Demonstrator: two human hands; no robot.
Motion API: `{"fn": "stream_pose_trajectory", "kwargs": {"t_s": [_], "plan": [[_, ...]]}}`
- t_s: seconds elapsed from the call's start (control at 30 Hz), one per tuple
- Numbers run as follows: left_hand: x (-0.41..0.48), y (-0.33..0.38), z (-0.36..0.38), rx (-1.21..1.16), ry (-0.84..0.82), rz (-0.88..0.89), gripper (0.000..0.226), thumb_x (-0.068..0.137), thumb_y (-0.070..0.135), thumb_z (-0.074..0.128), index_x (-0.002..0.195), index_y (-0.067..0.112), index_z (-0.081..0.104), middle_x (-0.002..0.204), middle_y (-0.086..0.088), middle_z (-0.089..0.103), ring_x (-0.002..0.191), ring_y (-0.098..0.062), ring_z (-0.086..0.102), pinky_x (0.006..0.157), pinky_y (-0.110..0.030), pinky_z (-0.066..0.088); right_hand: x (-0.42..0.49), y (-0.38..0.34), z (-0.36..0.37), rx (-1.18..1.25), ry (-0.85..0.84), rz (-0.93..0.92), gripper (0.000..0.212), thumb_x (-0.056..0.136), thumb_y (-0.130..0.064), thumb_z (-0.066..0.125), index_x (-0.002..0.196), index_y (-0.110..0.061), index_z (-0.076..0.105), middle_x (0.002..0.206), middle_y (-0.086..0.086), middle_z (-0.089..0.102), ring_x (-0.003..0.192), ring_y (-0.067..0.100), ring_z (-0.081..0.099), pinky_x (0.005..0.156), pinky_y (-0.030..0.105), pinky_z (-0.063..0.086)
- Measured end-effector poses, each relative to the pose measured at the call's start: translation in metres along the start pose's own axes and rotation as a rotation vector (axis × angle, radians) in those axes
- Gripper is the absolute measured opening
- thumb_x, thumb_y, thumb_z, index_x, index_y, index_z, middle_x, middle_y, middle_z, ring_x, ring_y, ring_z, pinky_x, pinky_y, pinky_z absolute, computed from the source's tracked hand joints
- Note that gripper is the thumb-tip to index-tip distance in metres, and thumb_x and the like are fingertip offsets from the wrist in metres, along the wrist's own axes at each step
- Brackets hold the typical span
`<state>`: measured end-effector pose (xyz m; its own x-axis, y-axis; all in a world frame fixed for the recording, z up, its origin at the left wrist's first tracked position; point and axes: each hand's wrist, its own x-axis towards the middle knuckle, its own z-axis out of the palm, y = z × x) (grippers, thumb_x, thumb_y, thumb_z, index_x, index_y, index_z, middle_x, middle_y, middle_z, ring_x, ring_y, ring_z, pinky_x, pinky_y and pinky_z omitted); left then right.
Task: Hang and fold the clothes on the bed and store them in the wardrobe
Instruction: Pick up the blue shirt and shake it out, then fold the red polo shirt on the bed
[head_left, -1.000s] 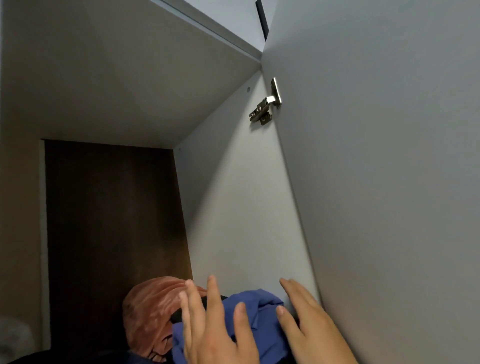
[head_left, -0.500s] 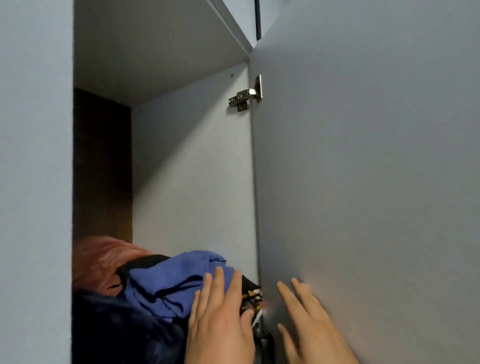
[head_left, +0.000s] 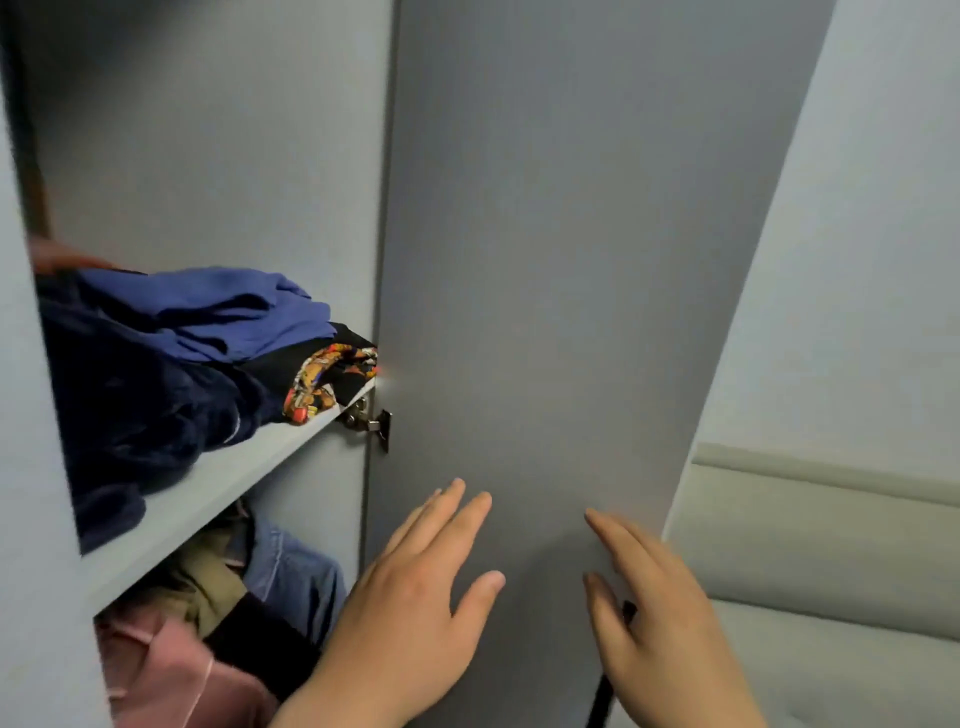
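Where the clothes lie: a blue garment (head_left: 218, 312) tops a rumpled pile on the wardrobe's upper shelf (head_left: 208, 499), over a navy garment (head_left: 145, 405) and a black piece (head_left: 322, 379) with an orange print, which reaches the shelf's right end.
Lower compartment: a pink garment (head_left: 171, 675), an olive garment (head_left: 208, 571) and denim (head_left: 291, 571) are packed together under the shelf.
Left hand (head_left: 410, 608): fingers straight and spread, holding nothing, low in front of the open door (head_left: 545, 260); whether it touches the panel cannot be told.
Right hand (head_left: 660, 623): fingers straight, empty, at the door's free edge, with the thumb beside a black strip (head_left: 602, 696) partly hidden behind it.
Hinge (head_left: 371, 421): metal, just under the shelf's right end, on the door's inner face.
Beyond the door: a pale padded panel (head_left: 831, 519) below a light wall (head_left: 883, 208).
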<state>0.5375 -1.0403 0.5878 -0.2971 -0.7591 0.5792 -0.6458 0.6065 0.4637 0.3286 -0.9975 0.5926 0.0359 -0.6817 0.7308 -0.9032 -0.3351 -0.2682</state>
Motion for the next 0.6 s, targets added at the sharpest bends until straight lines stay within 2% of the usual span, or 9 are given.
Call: {"fn": "stream_pose_trajectory", "kwargs": {"t_s": [0.03,0.07,0.13,0.17,0.27,0.33,0.43,0.53,0.6], "plan": [[-0.003,0.01,0.007,-0.003,-0.019,0.048,0.059,0.094,0.052,0.048,0.142,0.057,0.013,0.145,0.041,-0.004,0.143,0.006,0.012,0.107,-0.003,0.003,-0.011,0.005,-0.006,-0.002,0.023,0.02,0.04,0.081,-0.02,0.061,0.121,-0.013,0.067,0.116,0.003,0.067,0.106,0.011,0.059,0.092,0.021,0.043],[-0.005,0.021,0.013,-0.009,-0.038,0.111,0.056,0.092,0.048,0.053,0.142,0.052,0.026,0.149,0.035,0.012,0.14,0.003,0.026,0.11,-0.007,0.014,-0.022,0.013,-0.012,-0.009,0.039,0.042,0.038,0.084,-0.023,0.056,0.119,-0.013,0.067,0.114,0.001,0.067,0.104,0.011,0.058,0.09,0.021,0.044],[-0.007,0.044,0.028,-0.071,-0.058,0.237,0.049,0.084,0.043,0.059,0.132,0.033,0.056,0.142,0.017,0.047,0.126,-0.006,0.052,0.103,-0.021,0.041,-0.043,0.03,-0.027,-0.048,0.054,0.104,0.035,0.086,-0.021,0.055,0.118,-0.014,0.068,0.113,-0.002,0.066,0.103,0.01,0.057,0.088,0.018,0.044],[-0.008,0.056,0.038,-0.12,-0.065,0.283,0.048,0.081,0.043,0.058,0.127,0.027,0.062,0.137,0.012,0.055,0.121,-0.007,0.056,0.099,-0.023,0.044,-0.054,0.04,-0.036,-0.095,0.053,0.141,0.035,0.085,-0.018,0.058,0.118,-0.014,0.068,0.114,-0.003,0.065,0.104,0.01,0.057,0.089,0.017,0.043],[-0.011,0.09,0.07,-0.228,-0.149,0.427,0.047,0.078,0.042,0.056,0.121,0.024,0.068,0.133,0.009,0.059,0.12,-0.003,0.055,0.095,-0.018,0.044,-0.088,0.072,-0.065,-0.227,0.026,0.279,0.039,0.079,-0.014,0.064,0.118,-0.012,0.068,0.12,0.001,0.064,0.111,0.012,0.054,0.096,0.018,0.039],[-0.01,0.111,0.094,-0.222,-0.243,0.55,0.047,0.076,0.042,0.055,0.118,0.024,0.07,0.131,0.008,0.06,0.12,-0.004,0.055,0.092,-0.017,0.045,-0.112,0.093,-0.083,-0.274,0.01,0.379,0.04,0.079,-0.014,0.065,0.12,-0.012,0.067,0.123,0.003,0.064,0.114,0.013,0.054,0.098,0.019,0.039],[0.0,0.135,0.13,-0.169,-0.392,0.675,0.049,0.074,0.042,0.052,0.114,0.022,0.071,0.127,0.002,0.064,0.116,-0.014,0.061,0.081,-0.024,0.055,-0.149,0.119,-0.105,-0.346,-0.037,0.512,0.045,0.078,-0.01,0.073,0.123,-0.016,0.065,0.125,0.0,0.063,0.115,0.013,0.056,0.096,0.021,0.044],[0.013,0.156,0.17,-0.133,-0.468,0.803,0.052,0.073,0.041,0.05,0.12,0.024,0.06,0.122,-0.005,0.066,0.106,-0.024,0.067,0.068,-0.033,0.059,-0.182,0.136,-0.126,-0.375,-0.068,0.656,0.051,0.077,-0.011,0.076,0.126,-0.019,0.063,0.127,-0.005,0.06,0.118,0.008,0.05,0.096,0.014,0.037],[0.014,0.172,0.196,-0.161,-0.496,0.853,0.051,0.073,0.041,0.05,0.12,0.023,0.05,0.121,-0.008,0.067,0.104,-0.03,0.067,0.065,-0.036,0.059,-0.202,0.142,-0.141,-0.402,-0.079,0.744,0.051,0.084,-0.019,0.069,0.133,-0.025,0.057,0.134,-0.011,0.054,0.124,0.001,0.041,0.099,0.006,0.027]]}}
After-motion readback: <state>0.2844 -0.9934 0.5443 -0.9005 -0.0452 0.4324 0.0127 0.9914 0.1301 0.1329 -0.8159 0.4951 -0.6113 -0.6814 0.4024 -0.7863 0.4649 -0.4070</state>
